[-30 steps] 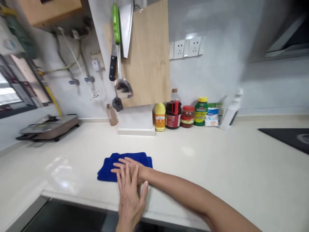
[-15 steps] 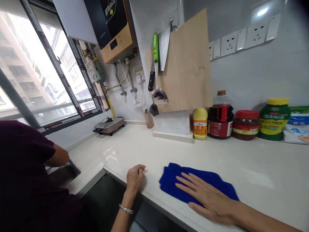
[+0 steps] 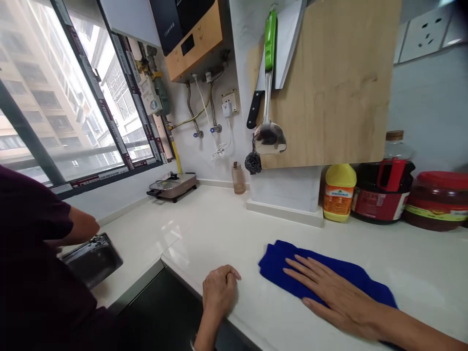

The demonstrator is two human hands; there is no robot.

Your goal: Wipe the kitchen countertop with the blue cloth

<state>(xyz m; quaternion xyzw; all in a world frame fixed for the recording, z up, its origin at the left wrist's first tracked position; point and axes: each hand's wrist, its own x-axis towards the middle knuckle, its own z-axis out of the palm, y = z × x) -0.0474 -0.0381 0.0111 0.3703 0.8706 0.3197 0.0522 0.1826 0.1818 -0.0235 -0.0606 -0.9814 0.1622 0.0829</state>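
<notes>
A dark blue cloth [image 3: 351,273] lies spread on the white countertop [image 3: 219,229]. My right hand [image 3: 336,297] rests flat on top of it, fingers spread and pointing left, covering the cloth's lower part. To the left, my left hand [image 3: 220,288] leans on the counter's front edge with its fingers curled in. Nothing shows in that hand, and a bare stretch of counter separates it from the cloth.
A person in a dark shirt [image 3: 32,253] stands at the left by a sink [image 3: 93,263]. Farther back are an electric pan [image 3: 173,186] and a brown bottle [image 3: 238,178]. Against the wall stand a yellow jug [image 3: 339,192], a red-handled jar [image 3: 380,195] and a red-lidded jar [image 3: 437,200].
The view has shifted left and closer, so the hands and cloth appear farther right. More of the sink shows beside the person. My right hand is still flat on the cloth.
</notes>
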